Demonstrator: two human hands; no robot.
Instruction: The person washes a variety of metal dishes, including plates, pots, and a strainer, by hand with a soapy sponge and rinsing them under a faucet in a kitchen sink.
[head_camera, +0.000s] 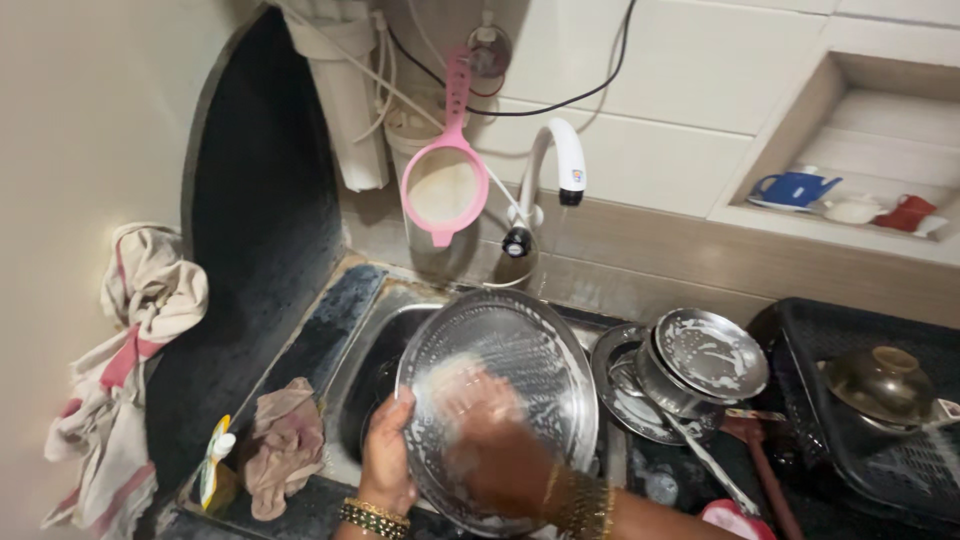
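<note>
Steel plate (520, 350) (round, soapy), left hand (388, 455) gripping rim, right hand (490, 430) pressed flat, blurred.

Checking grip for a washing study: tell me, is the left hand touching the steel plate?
Touching. The head view shows the left hand gripping the rim of the steel plate, fingers curled over its lower left edge.

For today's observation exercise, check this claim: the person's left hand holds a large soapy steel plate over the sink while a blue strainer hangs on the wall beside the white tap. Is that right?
Not quite: the strainer is pink, not blue, as the head view shows. The rest stands: the left hand holds the large soapy steel plate over the sink, and the strainer hangs beside the white tap.
</note>
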